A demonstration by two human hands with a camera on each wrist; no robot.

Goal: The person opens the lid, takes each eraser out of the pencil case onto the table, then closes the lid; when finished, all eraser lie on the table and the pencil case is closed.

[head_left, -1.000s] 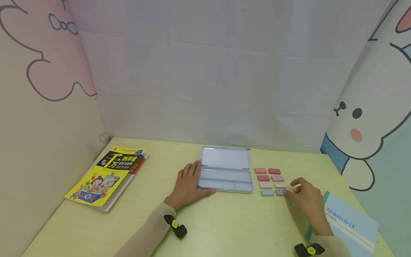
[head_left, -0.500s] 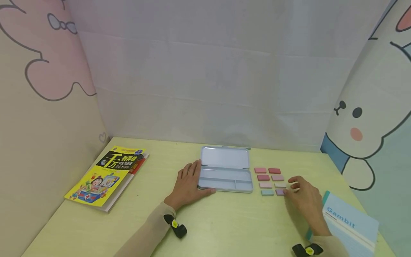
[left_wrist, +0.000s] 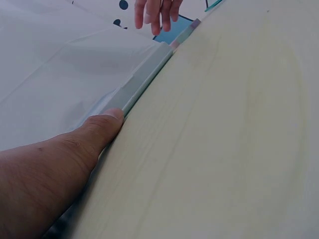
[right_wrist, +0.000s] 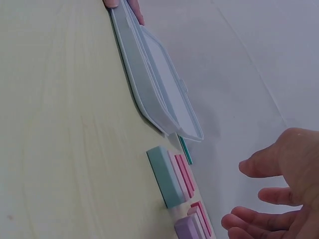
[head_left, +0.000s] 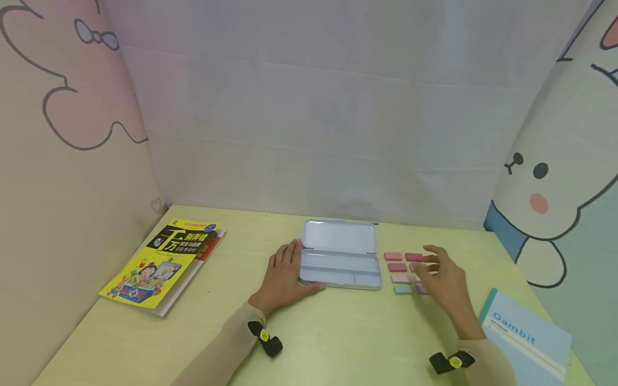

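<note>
A light blue hinged case [head_left: 325, 276] lies on the table with its lid [head_left: 339, 237] up, showing a long compartment and two smaller ones. My left hand [head_left: 285, 281] rests at its left end, fingers along the side and thumb on the front edge. Right of the case, several small rectangular blocks stand in two columns, among them a teal block [head_left: 403, 289], a red block [head_left: 413, 257] and a lavender block [right_wrist: 187, 228]. Over the right column hovers my right hand [head_left: 445, 281], thumb and fingers apart, holding nothing; it partly covers some blocks in the head view.
A yellow illustrated book [head_left: 154, 268] lies at the table's left side. By my right forearm is a blue "Gambit" notebook [head_left: 526, 343]. A white curtain [head_left: 289, 134] hangs behind the table, and cartoon-printed walls flank it.
My right hand has left the lavender block at the front and moved up and left over the right column. My left hand, the case and the blocks stay in place.
</note>
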